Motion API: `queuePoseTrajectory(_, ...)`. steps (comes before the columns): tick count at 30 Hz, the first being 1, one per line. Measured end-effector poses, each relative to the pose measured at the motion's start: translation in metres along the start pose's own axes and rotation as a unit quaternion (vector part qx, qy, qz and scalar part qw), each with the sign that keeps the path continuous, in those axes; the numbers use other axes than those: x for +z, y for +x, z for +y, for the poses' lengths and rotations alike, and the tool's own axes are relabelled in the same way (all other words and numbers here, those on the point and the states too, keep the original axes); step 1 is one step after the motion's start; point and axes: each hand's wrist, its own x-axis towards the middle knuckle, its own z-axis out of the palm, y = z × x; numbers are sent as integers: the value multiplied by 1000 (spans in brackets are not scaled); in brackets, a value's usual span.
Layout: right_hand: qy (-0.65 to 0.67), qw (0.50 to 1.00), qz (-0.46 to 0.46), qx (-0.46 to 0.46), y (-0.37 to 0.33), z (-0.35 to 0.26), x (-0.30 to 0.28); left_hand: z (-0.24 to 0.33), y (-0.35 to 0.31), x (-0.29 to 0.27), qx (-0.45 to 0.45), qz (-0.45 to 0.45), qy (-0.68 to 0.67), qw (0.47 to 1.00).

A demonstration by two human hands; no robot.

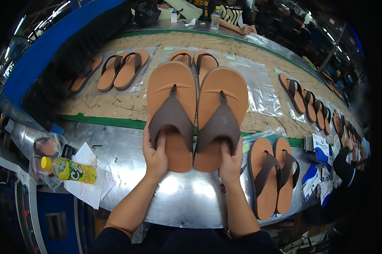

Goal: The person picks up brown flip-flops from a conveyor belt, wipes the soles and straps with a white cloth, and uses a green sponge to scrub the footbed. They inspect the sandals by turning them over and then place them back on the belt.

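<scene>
Side by side in front of me I hold a pair of flip-flops with tan footbeds and dark brown straps, toes pointing away. My left hand point(156, 154) is closed round the left flip-flop point(171, 91), its thumb reaching in under the strap. Likewise, my right hand point(232, 163) grips the right flip-flop point(223, 86) by its outer edge near the heel, the thumb inside the strap. The fingers behind both soles are hidden. Another pair of flip-flops point(267, 182) rests on the metal table point(182, 203) just right of my right hand.
Beyond the table, a brown conveyor belt point(123, 103) carries several pairs of flip-flops point(125, 70) on clear plastic bags point(262, 91). A yellow-capped bottle point(74, 170) lies on paper sheets point(91, 192) at left. Cards point(320, 152) pile up at right. People sit opposite and at right.
</scene>
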Motion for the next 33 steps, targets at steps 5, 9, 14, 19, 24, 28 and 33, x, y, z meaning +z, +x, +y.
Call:
queuePoseTrajectory(5, 242, 935, -10, 261, -12, 13, 9, -1, -20, 13, -284, -98, -260, 918)
queuePoseTrajectory(9, 309, 895, -25, 321, -19, 20, 18, -10, -23, 5, -358, -171, -302, 867)
queuePoseTrajectory(14, 305, 897, -69, 313, -20, 18, 10, -7, -23, 13, -312, -168, -309, 883)
queuePoseTrajectory(19, 323, 882, -93, 331, -15, 19, 0, -11, -16, 11, -274, -199, -297, 893)
queuePoseTrajectory(24, 295, 895, -102, 319, 2, 14, -10, -11, 1, -11, -244, -254, -303, 886)
queuePoseTrajectory(28, 230, 922, -113, 289, 11, 21, -31, -17, 16, -36, -248, -234, -252, 906)
queuePoseTrajectory(33, 228, 922, -133, 284, 14, 15, -30, 1, 18, -31, -294, -186, -237, 907)
